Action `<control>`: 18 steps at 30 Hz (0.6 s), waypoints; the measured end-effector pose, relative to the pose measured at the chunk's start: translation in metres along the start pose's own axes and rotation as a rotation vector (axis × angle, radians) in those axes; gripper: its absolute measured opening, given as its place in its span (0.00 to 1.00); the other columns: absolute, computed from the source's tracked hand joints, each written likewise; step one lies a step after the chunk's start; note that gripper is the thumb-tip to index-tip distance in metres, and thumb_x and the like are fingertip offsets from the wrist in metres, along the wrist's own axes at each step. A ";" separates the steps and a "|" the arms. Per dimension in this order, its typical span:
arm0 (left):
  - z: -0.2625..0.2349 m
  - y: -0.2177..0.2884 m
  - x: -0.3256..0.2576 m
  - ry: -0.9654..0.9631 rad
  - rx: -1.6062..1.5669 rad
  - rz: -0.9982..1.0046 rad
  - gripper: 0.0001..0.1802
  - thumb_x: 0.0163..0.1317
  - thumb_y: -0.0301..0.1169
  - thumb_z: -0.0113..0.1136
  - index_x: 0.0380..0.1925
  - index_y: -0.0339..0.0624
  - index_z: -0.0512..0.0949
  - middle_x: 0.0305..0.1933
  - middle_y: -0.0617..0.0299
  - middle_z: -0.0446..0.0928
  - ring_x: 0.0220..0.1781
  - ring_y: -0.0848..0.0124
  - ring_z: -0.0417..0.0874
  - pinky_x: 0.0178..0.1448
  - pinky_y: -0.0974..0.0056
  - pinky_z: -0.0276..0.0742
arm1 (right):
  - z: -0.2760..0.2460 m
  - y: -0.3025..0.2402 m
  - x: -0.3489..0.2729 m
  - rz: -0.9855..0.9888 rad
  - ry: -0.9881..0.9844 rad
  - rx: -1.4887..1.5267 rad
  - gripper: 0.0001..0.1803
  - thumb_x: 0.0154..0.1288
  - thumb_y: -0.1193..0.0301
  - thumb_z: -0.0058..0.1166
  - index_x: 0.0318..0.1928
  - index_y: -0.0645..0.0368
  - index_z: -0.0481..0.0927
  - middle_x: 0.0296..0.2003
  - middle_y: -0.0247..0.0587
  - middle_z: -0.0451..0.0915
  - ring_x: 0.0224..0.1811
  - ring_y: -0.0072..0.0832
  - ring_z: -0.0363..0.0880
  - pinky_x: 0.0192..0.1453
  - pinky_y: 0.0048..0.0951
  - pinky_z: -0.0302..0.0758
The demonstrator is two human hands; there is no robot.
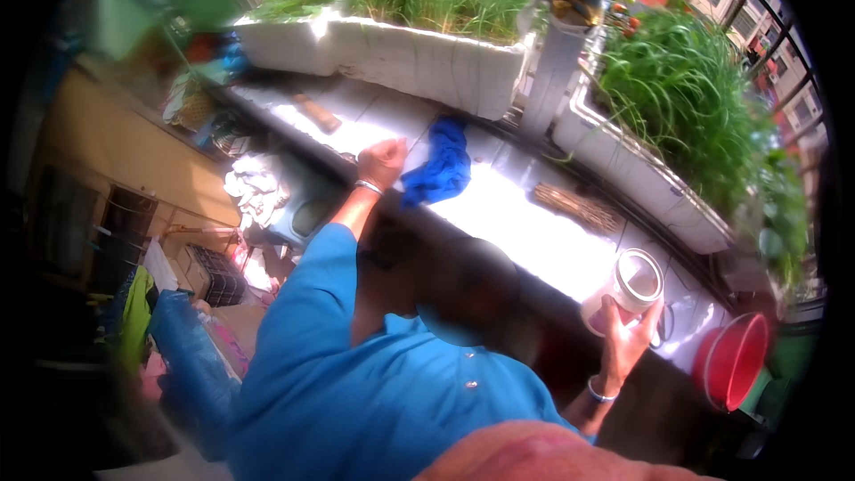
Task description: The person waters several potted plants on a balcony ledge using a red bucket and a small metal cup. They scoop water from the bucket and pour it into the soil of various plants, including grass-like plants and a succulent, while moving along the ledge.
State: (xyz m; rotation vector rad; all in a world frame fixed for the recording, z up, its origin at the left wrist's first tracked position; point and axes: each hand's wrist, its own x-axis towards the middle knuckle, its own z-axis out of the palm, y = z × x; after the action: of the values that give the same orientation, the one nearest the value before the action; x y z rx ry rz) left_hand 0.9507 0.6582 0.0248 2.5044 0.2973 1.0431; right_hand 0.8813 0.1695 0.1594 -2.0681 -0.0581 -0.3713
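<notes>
My right hand (629, 338) grips a pale, round-mouthed jar (598, 305) from its near side, at the right end of the white tiled ledge (521, 214). The jar's mouth shows and its body is tilted. Further left, my left hand (383, 161) is closed in a fist over the ledge's front edge; whatever it holds, if anything, is hidden. Just right of that fist lies a crumpled blue cloth (440, 160), hanging partly over the edge. A bundle of thin brown sticks (577, 206) rests on the ledge between the cloth and the jar.
White planter boxes (427, 67) (641, 160) with tall green plants line the ledge's back, split by a grey post (561, 62). A brown cylindrical piece (317, 113) lies far left. A red bucket (732, 362) stands at right. White cloth (256, 187) and clutter fill the left.
</notes>
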 end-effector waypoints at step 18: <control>0.026 -0.045 -0.004 -0.058 -0.010 -0.093 0.24 0.71 0.42 0.55 0.22 0.34 0.79 0.23 0.52 0.81 0.23 0.62 0.77 0.32 0.55 0.71 | -0.086 0.014 -0.129 0.027 0.219 -0.389 0.52 0.42 0.57 0.78 0.66 0.64 0.66 0.56 0.46 0.77 0.57 0.41 0.76 0.69 0.43 0.59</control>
State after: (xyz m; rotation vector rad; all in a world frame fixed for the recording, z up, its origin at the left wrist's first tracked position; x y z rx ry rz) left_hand 0.9653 0.6893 -0.0141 2.4817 0.3868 0.9317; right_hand 0.7413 0.1031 0.1500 -2.3925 0.1877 -0.6301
